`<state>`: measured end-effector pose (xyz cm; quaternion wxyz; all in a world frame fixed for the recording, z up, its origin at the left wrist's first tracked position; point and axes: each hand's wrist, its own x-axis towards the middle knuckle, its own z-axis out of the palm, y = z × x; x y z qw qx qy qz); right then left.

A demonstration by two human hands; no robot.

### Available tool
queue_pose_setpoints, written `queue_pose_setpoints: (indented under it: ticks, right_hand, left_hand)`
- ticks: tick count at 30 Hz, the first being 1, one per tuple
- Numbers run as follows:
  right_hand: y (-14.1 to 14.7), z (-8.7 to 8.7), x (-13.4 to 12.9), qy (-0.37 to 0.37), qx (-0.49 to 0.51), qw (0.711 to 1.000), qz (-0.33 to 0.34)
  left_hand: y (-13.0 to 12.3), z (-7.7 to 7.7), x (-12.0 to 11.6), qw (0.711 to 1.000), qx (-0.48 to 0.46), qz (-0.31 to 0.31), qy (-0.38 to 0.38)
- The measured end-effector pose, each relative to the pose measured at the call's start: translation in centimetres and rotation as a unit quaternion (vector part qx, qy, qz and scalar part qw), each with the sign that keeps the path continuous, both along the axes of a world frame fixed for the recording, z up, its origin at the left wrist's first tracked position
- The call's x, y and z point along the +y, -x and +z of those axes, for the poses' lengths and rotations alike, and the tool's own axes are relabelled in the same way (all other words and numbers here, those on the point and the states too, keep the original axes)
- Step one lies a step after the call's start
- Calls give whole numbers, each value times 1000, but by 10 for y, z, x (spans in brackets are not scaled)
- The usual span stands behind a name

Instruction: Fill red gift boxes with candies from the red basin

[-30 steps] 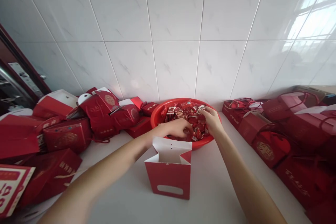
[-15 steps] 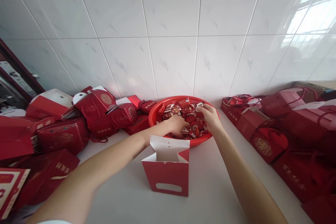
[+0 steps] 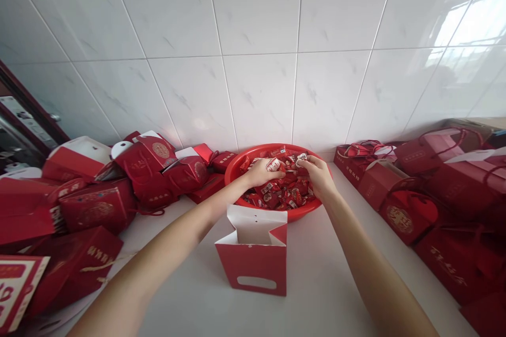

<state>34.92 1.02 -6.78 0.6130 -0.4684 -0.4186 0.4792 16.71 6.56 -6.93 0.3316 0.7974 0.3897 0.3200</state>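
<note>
One open-topped red box [image 3: 256, 266] stands upright on the table [image 3: 322, 279], on the wearer's side of a red basket [image 3: 294, 215] of sweets [image 3: 272, 200], nearer the left hand [image 3: 261, 174], closed round a red-and-white sweet [image 3: 273, 165], than the right hand [image 3: 321, 176], which pinches a white-wrapped sweet [image 3: 301, 157] over the basket.

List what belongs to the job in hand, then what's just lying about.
In use, it seems:
left hand, holding a packet
right hand, holding another
basin of packets
open box before it

Apparently just lying about:
left pile of boxes
right pile of boxes
</note>
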Motion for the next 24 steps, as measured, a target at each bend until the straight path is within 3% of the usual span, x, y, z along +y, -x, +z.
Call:
queue_pose_setpoints:
  ticks: [10,17,19,22,24]
  right_hand:
    - [1,0,0,7,-10,1000,23]
    - [1,1,-1,6,-3,999,33]
    - [1,1,-1,6,0,1000,30]
    - [2,0,-1,5,3,1000,24]
    - [2,0,0,3,1,1000,19]
  left_hand:
    - [1,-1,4,994,-94,-6,62]
    - [0,-1,3,997,-44,22,54]
    - [1,-2,4,997,12,72,8]
    - [2,-1,4,975,77,158,-137]
    - [1,0,0,967,96,124,-200]
